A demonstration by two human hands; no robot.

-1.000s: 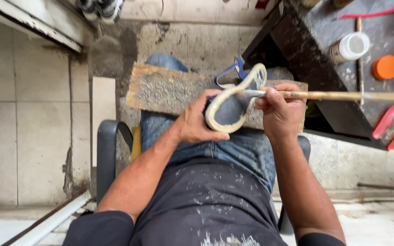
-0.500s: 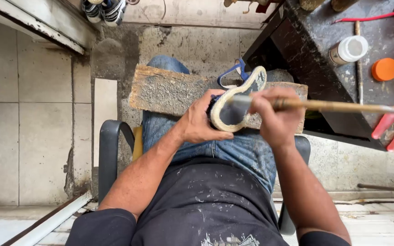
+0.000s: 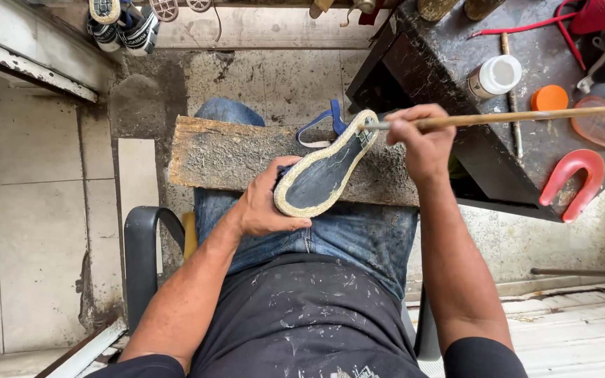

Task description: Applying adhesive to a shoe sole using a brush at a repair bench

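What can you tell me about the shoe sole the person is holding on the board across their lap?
The shoe sole lies bottom side up and tilted, its heel by the left hand, its toe pointing up and to the right. The inner face looks dark grey-blue; a pale yellowish, rough band runs around the whole rim. Blue straps show behind it. The left hand grips the heel end, which rests on the worn wooden board. The tip of a long stick, held in the right hand, touches the toe rim.

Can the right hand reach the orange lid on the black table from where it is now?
Probably yes. The orange lid lies just beyond the right hand with bare table between them, but that hand holds a long stick, so it is not free.
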